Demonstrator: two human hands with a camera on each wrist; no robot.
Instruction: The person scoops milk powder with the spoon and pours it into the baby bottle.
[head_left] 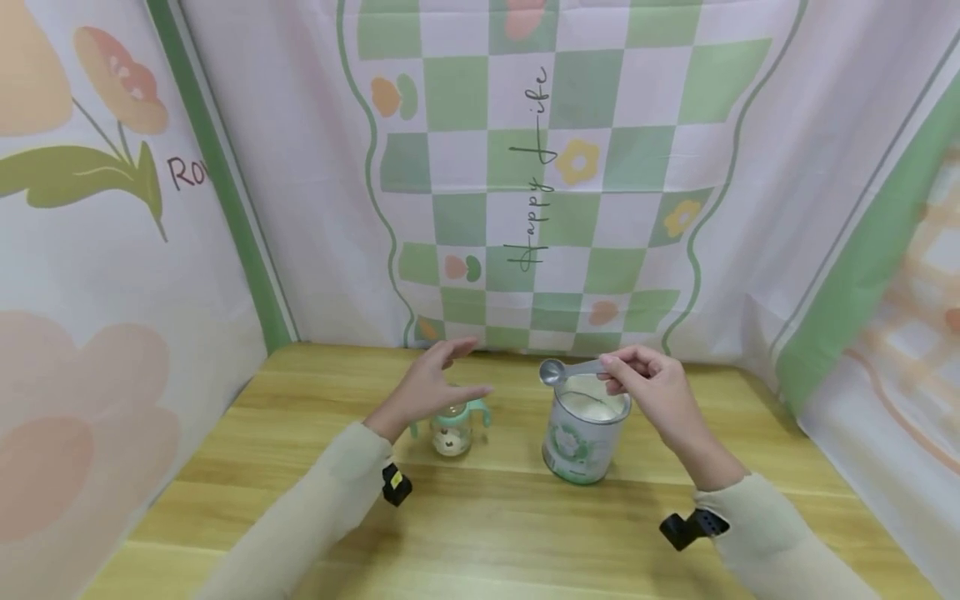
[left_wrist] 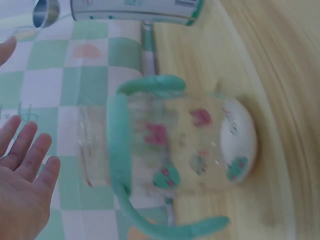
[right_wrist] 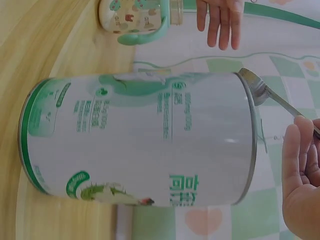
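My right hand [head_left: 658, 396] pinches the handle of a metal measuring spoon [head_left: 553, 372], its bowl over the left side of the can's open top. The white-and-green can [head_left: 576, 442] stands upright on the table, with pale powder [head_left: 592, 407] inside. Farther left, a clear baby bottle [head_left: 450, 439] with mint-green handles stands upright, its mouth uncapped and pale contents at its base. My left hand [head_left: 431, 385] is held above and behind the bottle, thumb and fingers spread, holding nothing. In the left wrist view, the left fingers [left_wrist: 31, 150] are extended near the bottle's mouth.
The wooden table [head_left: 465, 533] ends at a back curtain [head_left: 510, 217] with green checks. More printed curtains [head_left: 82, 333] hang along the left and right sides. The can and bottle stand a short way apart.
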